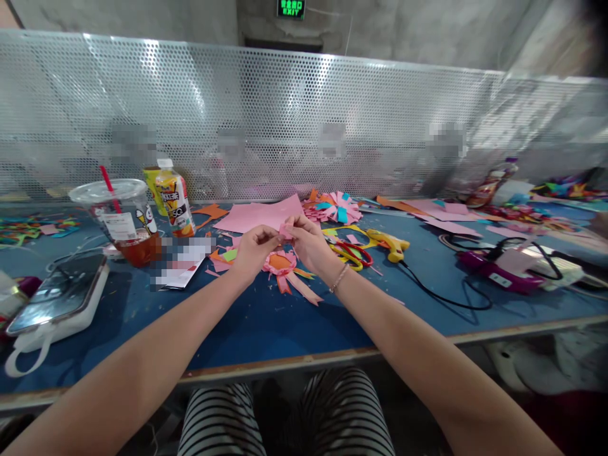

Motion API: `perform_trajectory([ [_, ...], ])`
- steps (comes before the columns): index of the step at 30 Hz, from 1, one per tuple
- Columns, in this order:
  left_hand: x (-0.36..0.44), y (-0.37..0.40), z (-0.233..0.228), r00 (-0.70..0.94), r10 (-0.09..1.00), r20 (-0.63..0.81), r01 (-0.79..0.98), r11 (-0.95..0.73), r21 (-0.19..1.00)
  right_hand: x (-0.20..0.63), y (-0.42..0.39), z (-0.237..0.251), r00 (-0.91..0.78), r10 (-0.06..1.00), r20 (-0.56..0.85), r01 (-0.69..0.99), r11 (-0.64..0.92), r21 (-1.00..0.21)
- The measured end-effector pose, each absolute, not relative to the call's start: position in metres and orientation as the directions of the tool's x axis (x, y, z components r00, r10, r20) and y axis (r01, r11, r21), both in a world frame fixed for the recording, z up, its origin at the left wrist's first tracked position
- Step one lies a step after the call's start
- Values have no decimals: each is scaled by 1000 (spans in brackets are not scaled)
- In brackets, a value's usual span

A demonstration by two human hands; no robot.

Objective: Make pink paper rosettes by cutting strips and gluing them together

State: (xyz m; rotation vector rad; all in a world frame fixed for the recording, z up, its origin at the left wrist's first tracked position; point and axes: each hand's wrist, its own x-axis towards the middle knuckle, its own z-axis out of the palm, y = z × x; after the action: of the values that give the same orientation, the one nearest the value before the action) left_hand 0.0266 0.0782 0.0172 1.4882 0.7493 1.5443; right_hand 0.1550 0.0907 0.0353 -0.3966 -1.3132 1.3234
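here, blue table (266, 329), perforated metal screen (266, 114), both hands (285, 244) pinching a pink paper scrap (285, 232)

Craft workshop, shared bench. Blue-topped worktable (266, 329) strewn with cut coloured paper (259, 215), scissors (351, 252), yellow glue gun (389, 243). Perforated metal divider (285, 114) behind; bare concrete wall, green exit sign (291, 8).

Blue-topped workbench (266, 323) with a wooden front edge. On it: iced-tea cup (121, 218), juice pouch (175, 201), phone on a power bank (59, 297), pink paper sheet (261, 215), paper flower (284, 265), scissors (350, 250), yellow glue gun (388, 243), purple glue gun (489, 269). Paper scraps lie scattered along the back.
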Motion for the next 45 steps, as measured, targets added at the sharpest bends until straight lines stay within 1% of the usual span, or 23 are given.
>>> perform_trajectory([
  [4, 26, 79, 17, 54, 866, 497, -140, -486, 862, 156, 90, 37, -270, 859, 435, -487, 268, -832],
  [10, 27, 80, 17, 50, 859, 509, -159, -496, 853, 157, 89, 38, -293, 836, 463, -521, 266, -811],
  [19, 27, 80, 16, 54, 855, 516, -171, -501, 848, 160, 87, 39, -343, 826, 447, -507, 238, -829],
  [27, 27, 78, 18, 45, 866, 499, -155, -487, 859, 161, 87, 40, -346, 839, 419, -489, 220, -844],
  [36, 27, 77, 17, 54, 867, 495, -139, -484, 864, 162, 90, 38, -366, 837, 406, -520, 177, -836],
  [40, 27, 78, 17, 56, 871, 488, -145, -477, 867, 163, 90, 38, -372, 834, 408, -522, 176, -835],
  [45, 27, 78, 17, 68, 866, 496, -159, -481, 862, 161, 88, 39, -373, 835, 404, -486, 195, -852],
])
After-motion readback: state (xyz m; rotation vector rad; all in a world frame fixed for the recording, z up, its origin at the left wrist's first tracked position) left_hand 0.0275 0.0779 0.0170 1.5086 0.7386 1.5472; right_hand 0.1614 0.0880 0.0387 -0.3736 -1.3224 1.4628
